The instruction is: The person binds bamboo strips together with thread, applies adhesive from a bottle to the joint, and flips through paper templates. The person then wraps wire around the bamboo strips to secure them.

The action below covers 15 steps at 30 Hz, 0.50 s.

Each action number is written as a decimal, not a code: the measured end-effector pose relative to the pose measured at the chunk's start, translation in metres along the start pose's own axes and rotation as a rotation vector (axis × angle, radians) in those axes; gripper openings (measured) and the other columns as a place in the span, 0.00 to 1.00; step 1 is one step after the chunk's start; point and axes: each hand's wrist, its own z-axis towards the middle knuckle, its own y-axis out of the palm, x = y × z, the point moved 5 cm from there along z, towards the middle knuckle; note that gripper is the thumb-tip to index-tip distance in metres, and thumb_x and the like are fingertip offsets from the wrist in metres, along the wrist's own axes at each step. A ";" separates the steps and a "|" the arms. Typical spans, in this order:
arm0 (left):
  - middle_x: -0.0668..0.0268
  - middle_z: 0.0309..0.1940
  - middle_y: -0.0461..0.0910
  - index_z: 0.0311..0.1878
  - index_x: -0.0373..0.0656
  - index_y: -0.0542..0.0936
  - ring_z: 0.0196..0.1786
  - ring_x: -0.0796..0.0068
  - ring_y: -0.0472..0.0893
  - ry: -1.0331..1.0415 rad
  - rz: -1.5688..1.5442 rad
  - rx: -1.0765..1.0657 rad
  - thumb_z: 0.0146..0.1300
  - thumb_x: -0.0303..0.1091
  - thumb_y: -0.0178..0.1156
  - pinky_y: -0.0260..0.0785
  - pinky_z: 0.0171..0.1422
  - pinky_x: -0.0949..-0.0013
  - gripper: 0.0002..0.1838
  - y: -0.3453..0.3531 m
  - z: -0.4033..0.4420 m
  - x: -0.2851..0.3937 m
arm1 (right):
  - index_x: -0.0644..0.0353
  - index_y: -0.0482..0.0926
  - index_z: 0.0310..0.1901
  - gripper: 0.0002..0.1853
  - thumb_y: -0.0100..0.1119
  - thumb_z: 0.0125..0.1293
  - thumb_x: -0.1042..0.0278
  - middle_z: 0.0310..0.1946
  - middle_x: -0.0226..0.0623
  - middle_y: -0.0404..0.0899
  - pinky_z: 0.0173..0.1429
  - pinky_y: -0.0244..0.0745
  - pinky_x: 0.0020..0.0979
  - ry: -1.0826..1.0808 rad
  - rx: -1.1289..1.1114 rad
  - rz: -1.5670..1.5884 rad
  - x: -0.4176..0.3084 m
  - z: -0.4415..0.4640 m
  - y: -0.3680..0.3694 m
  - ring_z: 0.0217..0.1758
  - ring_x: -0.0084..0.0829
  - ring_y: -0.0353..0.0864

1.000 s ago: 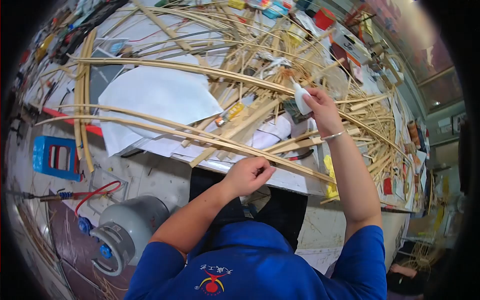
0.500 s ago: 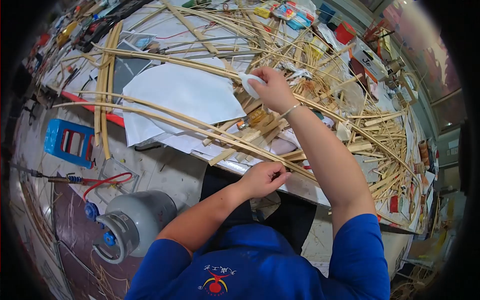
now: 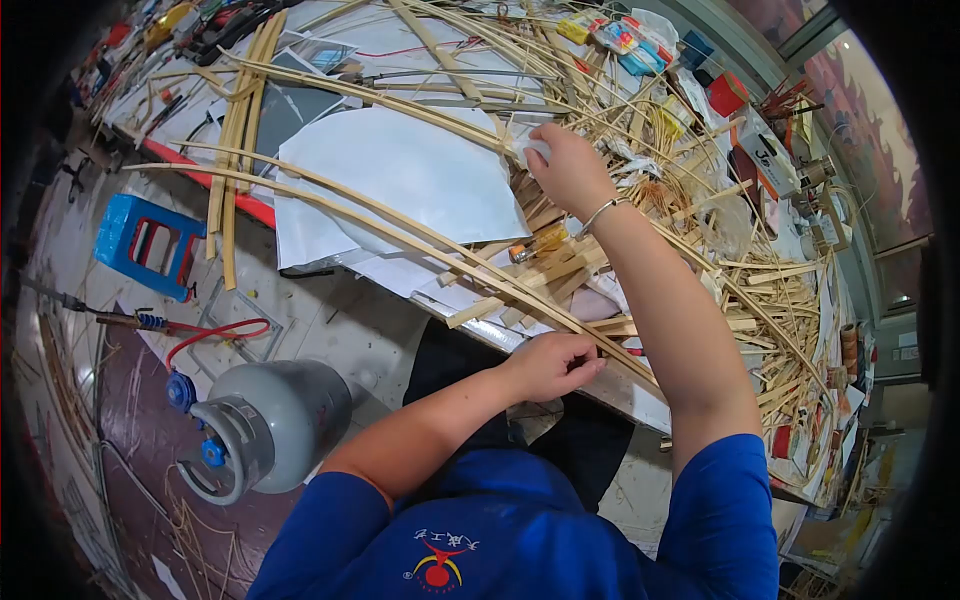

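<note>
My right hand (image 3: 575, 178) is closed around a small white squeeze bottle (image 3: 532, 150), partly hidden by the fingers. The bottle's tip is beside the end of a pair of long bamboo strips (image 3: 400, 104) that slant across the bench. My left hand (image 3: 556, 367) is at the bench's front edge with its fingers curled in, and I see nothing in them. Just beyond it run two more long bamboo strips (image 3: 400, 238), crossing a white sheet (image 3: 390, 180). Short strip pieces and an amber-handled tool (image 3: 540, 243) are between my hands.
A grey gas cylinder (image 3: 305, 410) with a red hose (image 3: 215, 335) stands on the floor at left, near a blue plastic stool (image 3: 125, 235). Piled bamboo offcuts (image 3: 780, 330) cover the bench's right side. A red container (image 3: 727, 93) is at the back.
The view has shifted, so the bench sits further right in the picture. My right hand stays by the strips with the bottle. My left hand remains curled at the bench edge.
</note>
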 end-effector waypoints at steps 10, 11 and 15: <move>0.60 0.20 0.74 0.27 0.42 0.73 0.25 0.62 0.74 -0.036 -0.016 -0.027 0.61 0.39 0.57 0.65 0.29 0.64 0.12 -0.001 -0.001 -0.002 | 0.65 0.76 0.41 0.12 0.56 0.59 0.66 0.36 0.52 0.78 0.48 0.73 0.42 -0.060 -0.024 -0.041 -0.008 -0.002 0.002 0.41 0.50 0.77; 0.60 0.20 0.74 0.27 0.42 0.73 0.25 0.62 0.74 -0.026 -0.018 -0.027 0.61 0.40 0.57 0.65 0.29 0.64 0.12 0.000 -0.001 -0.002 | 0.65 0.76 0.41 0.12 0.56 0.59 0.66 0.36 0.52 0.78 0.47 0.73 0.42 -0.049 -0.002 -0.026 -0.006 -0.003 0.001 0.41 0.50 0.77; 0.60 0.20 0.74 0.27 0.42 0.73 0.25 0.62 0.74 -0.036 -0.024 -0.031 0.61 0.40 0.57 0.65 0.29 0.64 0.12 -0.001 -0.001 0.000 | 0.63 0.77 0.43 0.13 0.57 0.59 0.66 0.36 0.52 0.78 0.47 0.73 0.41 0.000 -0.007 0.004 -0.005 -0.005 0.002 0.41 0.50 0.77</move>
